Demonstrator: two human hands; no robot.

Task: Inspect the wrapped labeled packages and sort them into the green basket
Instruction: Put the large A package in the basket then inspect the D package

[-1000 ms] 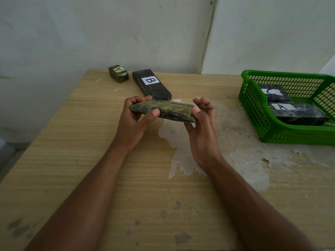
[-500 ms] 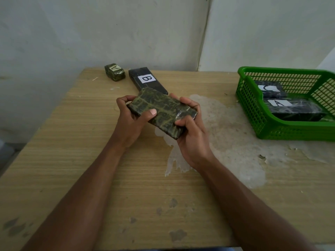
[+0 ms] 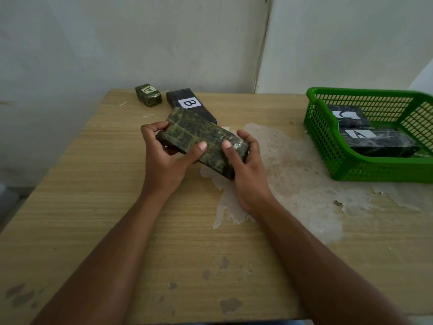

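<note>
Over the middle of the table [image 3: 93,207], held between both hands: green package [image 3: 199,134], mottled, wrapped in glossy film, broad face up and tilted toward the camera, long axis slanting from far left to near right. Gripped at both ends. Left hand [image 3: 166,160] curled round the left end, fingers hooked over the far edge, thumb pressed on the top face. Right hand [image 3: 248,177] curled round the right end, thumb on top close beside the left thumb, fingers wrapped behind the far side.

Farther back, lying flat near the table's far edge: small A package [image 3: 148,95], green too, and just right of it B package [image 3: 191,105], long and black, white label up, near end hidden behind the held one.

Off to the right, well apart from the hands: basket [image 3: 351,165], green mesh, standing on the table. Inside, close together, labels up: C package [image 3: 349,117] at the back, black A package [image 3: 379,144] in front of it.

Between hands and basket, pale peeled patch [image 3: 293,174] in the tabletop. Behind everything, white wall [image 3: 164,43].
</note>
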